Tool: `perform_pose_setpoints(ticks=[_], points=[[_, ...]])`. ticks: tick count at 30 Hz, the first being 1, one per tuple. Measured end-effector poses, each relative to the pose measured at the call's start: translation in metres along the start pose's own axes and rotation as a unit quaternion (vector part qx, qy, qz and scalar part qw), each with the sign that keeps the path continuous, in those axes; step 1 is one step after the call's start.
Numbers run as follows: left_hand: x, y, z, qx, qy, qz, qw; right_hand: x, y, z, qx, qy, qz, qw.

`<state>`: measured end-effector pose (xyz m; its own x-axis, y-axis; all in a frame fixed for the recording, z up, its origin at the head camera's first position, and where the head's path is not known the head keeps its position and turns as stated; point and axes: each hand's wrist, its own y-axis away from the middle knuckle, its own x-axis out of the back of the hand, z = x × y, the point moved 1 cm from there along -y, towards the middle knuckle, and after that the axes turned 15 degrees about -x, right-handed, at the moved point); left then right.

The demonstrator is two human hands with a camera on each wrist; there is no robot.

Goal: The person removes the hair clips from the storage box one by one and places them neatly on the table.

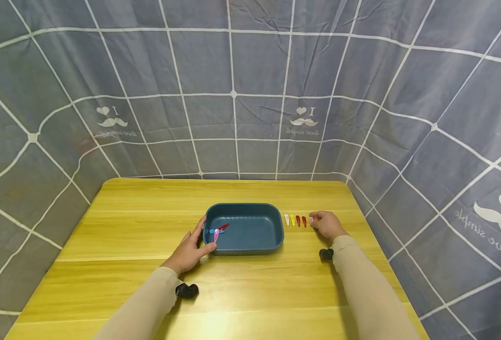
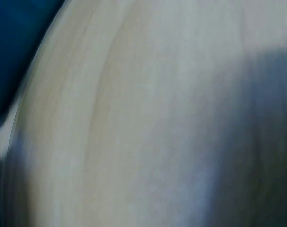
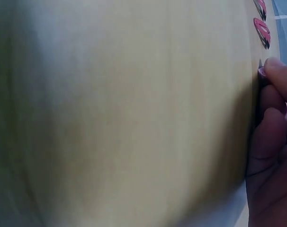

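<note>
My left hand (image 1: 189, 251) rests against the left end of a dark blue rectangular tray (image 1: 250, 251), its fingers along the side and thumb at the front rim. Inside the tray's left part lie a blue hair clip (image 1: 212, 231), a red hair clip (image 1: 224, 226) and a pink hair clip (image 1: 216, 235), close together. To the right of the tray, my right hand (image 1: 328, 225) pinches another pink hair clip (image 1: 311, 219) between thumb and finger, low at the tabletop. The right wrist view shows that pink clip (image 3: 262, 71) mostly hidden by the fingertips.
Between tray and right hand, a white hair clip (image 1: 287, 219), a yellow hair clip (image 1: 292, 220) and two red hair clips (image 1: 301, 221) stand in a row on the wooden table (image 1: 250, 293). Grey checked curtains (image 1: 259, 118) hang behind and on both sides.
</note>
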<state>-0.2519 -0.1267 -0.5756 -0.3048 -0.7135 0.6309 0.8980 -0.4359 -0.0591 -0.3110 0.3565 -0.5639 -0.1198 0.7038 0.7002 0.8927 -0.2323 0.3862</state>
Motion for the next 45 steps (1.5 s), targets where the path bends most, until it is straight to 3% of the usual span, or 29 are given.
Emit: perform_pose_setpoints(ticks=[16, 45], points=[[-0.0007, 0.0012, 0.0033, 0.000, 0.009, 0.001, 1.0000, -0.0018, -0.0028, 0.0025, 0.021, 0.035, 0.004, 0.999], [0.0001, -0.0007, 0.0015, 0.004, 0.011, -0.001, 0.9999, -0.0004, -0.0035, 0.0064, 0.022, 0.012, -0.018, 1.000]])
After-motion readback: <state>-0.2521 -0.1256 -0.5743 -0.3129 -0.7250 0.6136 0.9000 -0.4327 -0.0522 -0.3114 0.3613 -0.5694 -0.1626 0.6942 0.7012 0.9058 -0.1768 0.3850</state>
